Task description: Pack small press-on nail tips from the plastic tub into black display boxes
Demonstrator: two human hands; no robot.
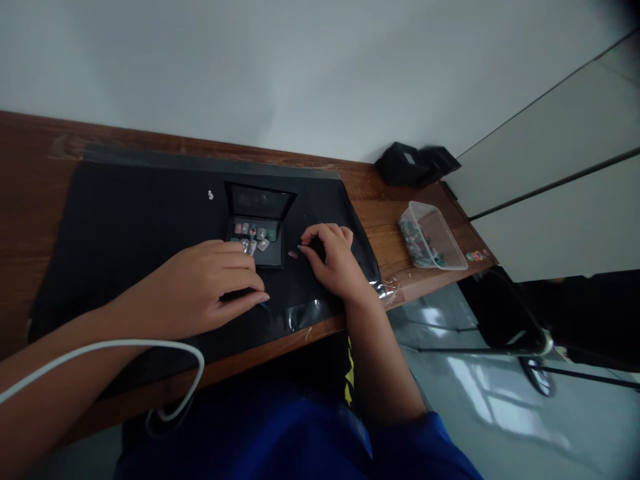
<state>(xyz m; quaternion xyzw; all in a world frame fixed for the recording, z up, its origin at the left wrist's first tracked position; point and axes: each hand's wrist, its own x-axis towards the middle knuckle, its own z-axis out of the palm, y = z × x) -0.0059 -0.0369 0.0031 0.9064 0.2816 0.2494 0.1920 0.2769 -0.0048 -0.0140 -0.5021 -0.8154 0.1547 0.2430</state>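
A small black case (274, 256) stands with its lid (260, 201) raised, holding several decorated false nails (253, 231) in pink, silver and green. My left hand (220, 283) hovers over the case's front left corner, fingers curled, with a gap between thumb and forefinger and nothing visible between them. To the right of the case, my right hand (334, 259) is closed in a pinch. Something pale and tiny shows at its fingertips, too small to name. One pinkish piece (293, 254), shaped like a false nail, lies on the black mat (135, 227) between case and right hand.
A clear plastic tub (440, 243) of small wrapped pieces stands right on the wooden table (373, 210). Several colourful bits (477, 255) lie beside it. Black boxes (405, 163) sit by the wall. A white cable (150, 343) crosses my left forearm.
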